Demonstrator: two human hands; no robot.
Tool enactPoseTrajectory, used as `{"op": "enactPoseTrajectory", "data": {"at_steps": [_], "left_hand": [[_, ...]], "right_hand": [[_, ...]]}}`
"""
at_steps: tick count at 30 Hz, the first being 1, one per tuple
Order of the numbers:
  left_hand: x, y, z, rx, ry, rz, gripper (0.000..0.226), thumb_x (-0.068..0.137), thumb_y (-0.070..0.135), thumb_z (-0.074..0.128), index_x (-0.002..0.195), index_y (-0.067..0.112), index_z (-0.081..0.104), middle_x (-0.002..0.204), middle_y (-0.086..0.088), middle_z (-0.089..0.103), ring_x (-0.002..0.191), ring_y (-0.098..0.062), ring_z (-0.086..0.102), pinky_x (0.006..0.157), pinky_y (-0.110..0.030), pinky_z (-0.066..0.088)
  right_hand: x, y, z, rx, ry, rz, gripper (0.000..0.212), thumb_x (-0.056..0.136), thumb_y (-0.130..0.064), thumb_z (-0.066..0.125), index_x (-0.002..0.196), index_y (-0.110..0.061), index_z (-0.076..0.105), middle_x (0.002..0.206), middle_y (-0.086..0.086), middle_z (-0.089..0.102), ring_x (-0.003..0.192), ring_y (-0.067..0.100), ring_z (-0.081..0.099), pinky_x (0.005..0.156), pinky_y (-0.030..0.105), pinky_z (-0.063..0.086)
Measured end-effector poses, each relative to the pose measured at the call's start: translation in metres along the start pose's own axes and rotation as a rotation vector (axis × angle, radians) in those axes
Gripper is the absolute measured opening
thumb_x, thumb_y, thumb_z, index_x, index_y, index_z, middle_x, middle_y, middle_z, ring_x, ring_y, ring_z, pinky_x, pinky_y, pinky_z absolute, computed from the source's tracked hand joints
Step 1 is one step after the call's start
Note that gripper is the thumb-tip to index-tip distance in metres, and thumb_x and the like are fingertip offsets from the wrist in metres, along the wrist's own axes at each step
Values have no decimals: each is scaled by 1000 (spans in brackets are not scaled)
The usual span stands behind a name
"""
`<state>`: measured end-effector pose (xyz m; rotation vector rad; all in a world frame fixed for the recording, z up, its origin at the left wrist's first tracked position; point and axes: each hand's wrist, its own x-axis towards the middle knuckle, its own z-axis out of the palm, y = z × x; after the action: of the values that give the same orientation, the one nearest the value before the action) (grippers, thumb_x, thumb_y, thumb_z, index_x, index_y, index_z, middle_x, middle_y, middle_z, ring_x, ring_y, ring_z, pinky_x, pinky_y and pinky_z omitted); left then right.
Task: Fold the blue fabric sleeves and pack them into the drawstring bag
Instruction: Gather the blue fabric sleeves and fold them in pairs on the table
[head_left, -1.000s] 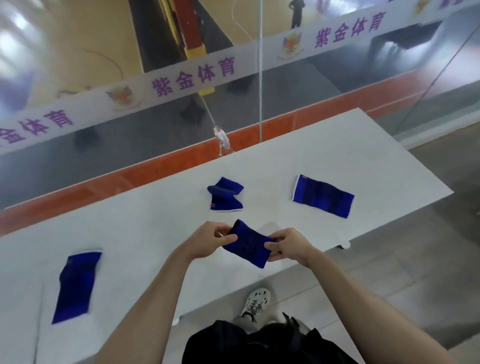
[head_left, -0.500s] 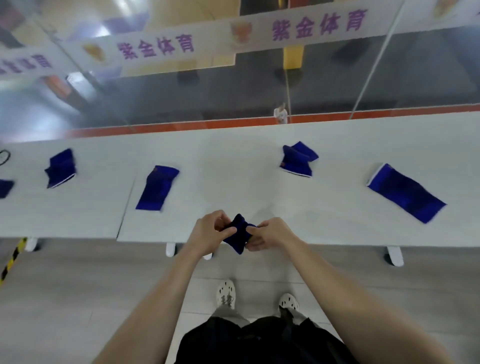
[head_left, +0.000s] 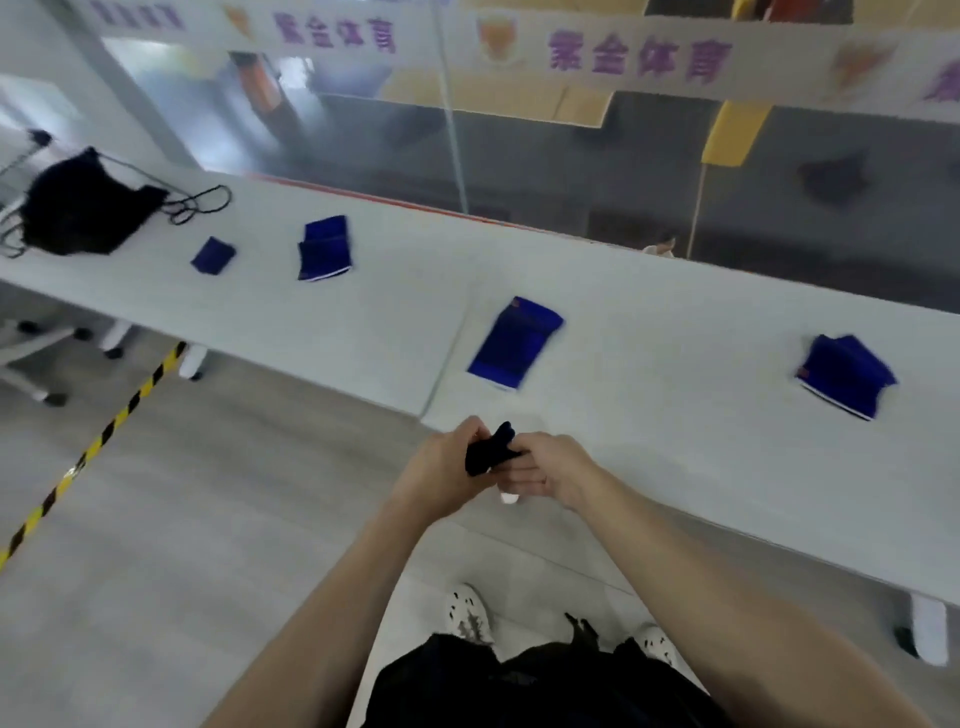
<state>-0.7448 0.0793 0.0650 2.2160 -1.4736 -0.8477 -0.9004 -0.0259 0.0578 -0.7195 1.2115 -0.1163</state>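
Holding one blue sleeve (head_left: 488, 456) bunched between both hands, just below frame centre, off the near edge of the white table (head_left: 649, 374). Left hand (head_left: 441, 475) and right hand (head_left: 553, 467) are close together, each pinching the cloth, probably to keep the fold tight and small for packing. Four others are spaced along the table, likely for one-at-a-time handling: small folded sleeve (head_left: 213, 255) and second folded sleeve (head_left: 324, 249) upper left, flat sleeve (head_left: 514, 343) centre, rumpled sleeve (head_left: 844, 374) right. Black drawstring bag (head_left: 78, 208) lies far upper left, well apart from the hands; whether its mouth is open I cannot tell. Judgement: fold nearly complete, bag next.
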Motion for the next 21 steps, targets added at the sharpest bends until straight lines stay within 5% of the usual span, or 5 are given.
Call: {"op": "enactPoseTrajectory", "data": {"at_steps": [3,6,9,13,21], "left_hand": [[-11,-61,-44,9,69,-21,30,85,27,71,113,27,60,94,10,79,77,-22,69,70,-46,59],[-21,-107,-92,-200,138,-152,28,84,40,73,109,33,64,95,15,79,82,-9,74,70,-28,57],[-25,-153,-119,-367,161,-247,27,93,14,77,115,28,69,104,7,82,88,-12,79,75,-31,59],[-15,-190,-140,-495,140,-242,27,106,16,66,130,24,76,109,5,84,93,-18,81,88,-40,67],[57,-237,-198,-164,215,-212,31,116,32,51,138,18,68,108,-1,79,91,-22,73,86,-45,60]], "right_hand": [[6,-13,67,-200,-105,-72,33,107,-15,60,116,13,74,97,25,84,93,39,84,89,48,69],[21,-21,121,-442,-122,-230,31,106,-27,64,116,1,76,99,14,85,85,33,85,88,50,69],[41,-25,159,-739,-84,-419,38,95,-46,78,124,-23,70,114,-7,78,90,15,81,80,35,65],[67,-43,205,-664,-270,-385,30,106,-37,73,125,-14,72,114,3,82,96,25,82,78,37,67],[156,-105,290,-647,-214,-412,23,105,-31,75,112,-9,73,101,9,84,83,28,84,84,51,69]]}}
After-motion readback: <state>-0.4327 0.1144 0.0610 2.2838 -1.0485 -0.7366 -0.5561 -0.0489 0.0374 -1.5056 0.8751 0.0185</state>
